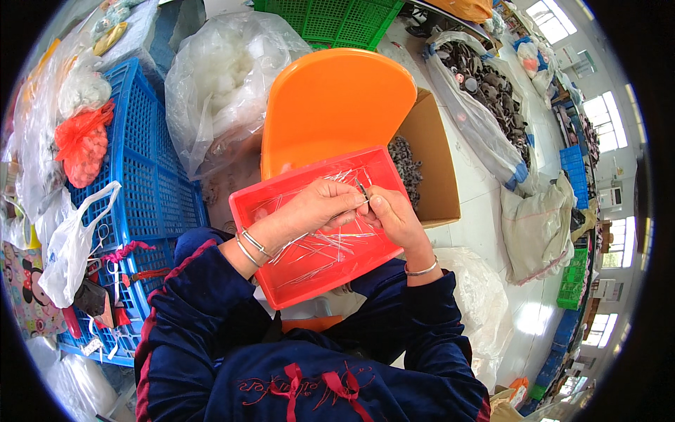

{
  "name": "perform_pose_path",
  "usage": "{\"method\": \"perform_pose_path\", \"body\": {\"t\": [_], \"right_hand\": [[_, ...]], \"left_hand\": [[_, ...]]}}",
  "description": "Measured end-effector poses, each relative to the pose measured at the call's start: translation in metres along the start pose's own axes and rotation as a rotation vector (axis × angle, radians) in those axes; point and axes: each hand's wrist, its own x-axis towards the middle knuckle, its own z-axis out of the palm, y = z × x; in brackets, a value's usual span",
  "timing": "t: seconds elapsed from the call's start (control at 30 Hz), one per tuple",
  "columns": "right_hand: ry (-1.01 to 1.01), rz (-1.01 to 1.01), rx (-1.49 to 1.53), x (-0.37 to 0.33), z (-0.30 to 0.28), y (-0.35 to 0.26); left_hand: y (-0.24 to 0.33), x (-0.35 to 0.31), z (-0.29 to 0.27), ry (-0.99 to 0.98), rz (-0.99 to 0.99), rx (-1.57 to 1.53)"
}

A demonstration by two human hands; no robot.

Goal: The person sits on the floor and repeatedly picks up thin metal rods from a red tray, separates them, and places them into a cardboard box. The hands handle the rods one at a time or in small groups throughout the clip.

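A shallow red plastic tray (253, 200) rests on my lap and holds several thin clear plastic strands (320, 246). Over the tray's middle, my left hand (320, 207) pinches a small dark piece (361, 187) together with a strand. My right hand (394, 214) meets it from the right, fingertips closed on the same small piece. Both wrists wear thin silver bangles. My dark blue sleeves come in from the lower edge.
An orange plastic seat (330, 105) stands behind the tray. A cardboard box (436, 169) of small dark parts sits to the right. Blue crates (148, 169) and plastic bags lie at left, a green crate (337, 21) at the back, sacks (534, 225) at right.
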Motion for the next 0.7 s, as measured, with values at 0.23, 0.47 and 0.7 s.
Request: {"method": "perform_pose_path", "body": {"t": [0.23,0.47,0.7], "right_hand": [[0.028,-0.113,-0.068,0.001,0.003,0.005],[0.062,-0.205,-0.15,0.001,0.005,0.0],[0.094,-0.247,-0.213,-0.003,0.008,-0.005]], "left_hand": [[0.003,-0.004,0.008,0.039,-0.029,-0.054],[-0.006,-0.003,0.01,-0.02,0.003,-0.204],[-0.005,-0.006,0.012,-0.054,0.009,-0.221]]}}
